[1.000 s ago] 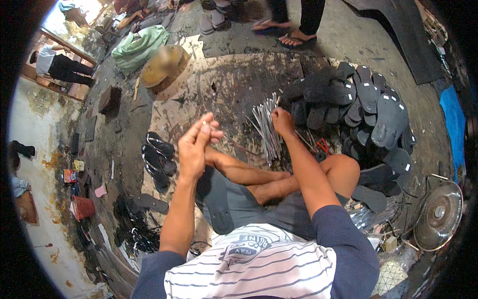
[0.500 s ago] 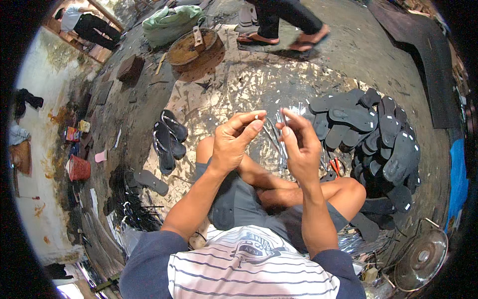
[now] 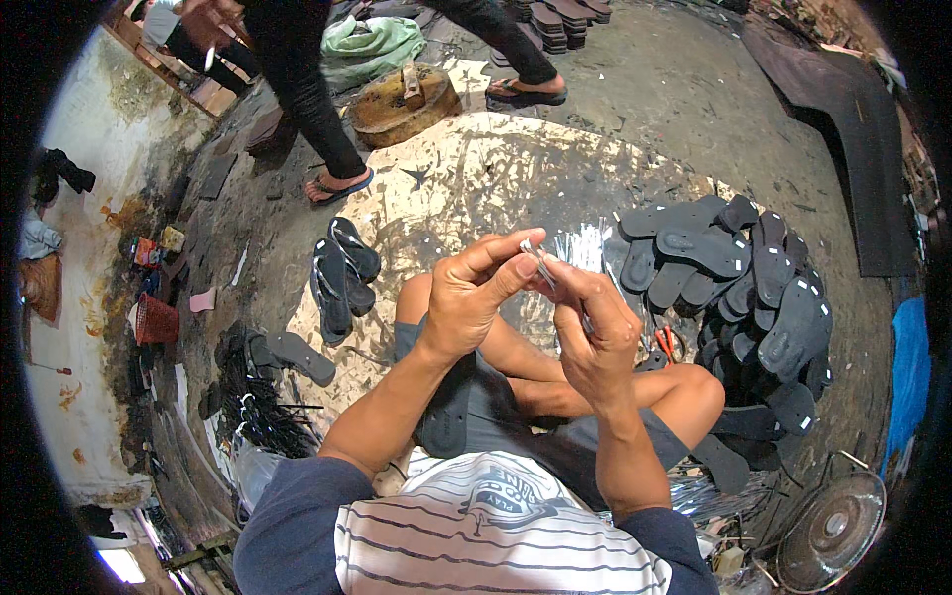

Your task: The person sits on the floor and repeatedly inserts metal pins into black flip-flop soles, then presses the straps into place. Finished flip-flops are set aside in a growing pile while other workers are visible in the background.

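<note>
In front of me, above my crossed legs, my hands meet fingertip to fingertip. My left hand (image 3: 466,297) is closed in a pinch between thumb and forefinger. My right hand (image 3: 600,322) is pinched too, its fingers bent toward the left. Between them is a thin silvery strip (image 3: 538,260), which both hands grip; it looks like a sandal strap, though fingers hide most of it. Beyond the right hand, a bundle of shiny pale strips (image 3: 587,246) lies on the floor. Orange-handled pliers (image 3: 666,343) lie beside my right knee.
A heap of black sandal soles (image 3: 734,263) covers the floor at right. Black sandals with straps (image 3: 342,273) lie at left. Farther off stand a round wooden block (image 3: 402,109) and a green sack (image 3: 372,48). Another person's leg (image 3: 322,109) is nearby. A fan (image 3: 833,526) sits near right.
My right hand has moved left, and its fingertips now meet the left hand's at the strip. The walking person has passed from the upper middle to the upper left.
</note>
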### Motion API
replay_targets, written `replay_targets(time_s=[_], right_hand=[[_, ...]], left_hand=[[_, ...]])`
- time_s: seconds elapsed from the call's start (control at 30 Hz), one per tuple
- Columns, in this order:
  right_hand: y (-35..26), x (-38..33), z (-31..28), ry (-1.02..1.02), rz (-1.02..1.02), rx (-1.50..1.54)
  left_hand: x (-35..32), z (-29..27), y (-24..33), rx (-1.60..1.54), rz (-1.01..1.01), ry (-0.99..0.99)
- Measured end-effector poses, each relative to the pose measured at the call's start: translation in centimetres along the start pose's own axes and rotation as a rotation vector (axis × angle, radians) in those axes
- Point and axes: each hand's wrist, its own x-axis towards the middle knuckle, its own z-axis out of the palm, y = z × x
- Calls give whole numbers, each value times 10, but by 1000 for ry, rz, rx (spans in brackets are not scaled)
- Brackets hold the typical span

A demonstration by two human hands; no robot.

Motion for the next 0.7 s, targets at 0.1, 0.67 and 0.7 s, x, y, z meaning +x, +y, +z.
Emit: replay_targets(time_s=[0.1,0.67,0.7], right_hand=[[2,-5,4,26,40,81],[-88,61,-52,-634,-577,1089],[-95,59,-52,-622,-547,1078]], left_hand=[[1,0,-1,107,94,-5],[-98,-138,-14,1542,-64,-269],[-99,-126,-1,1352,-177,-237]])
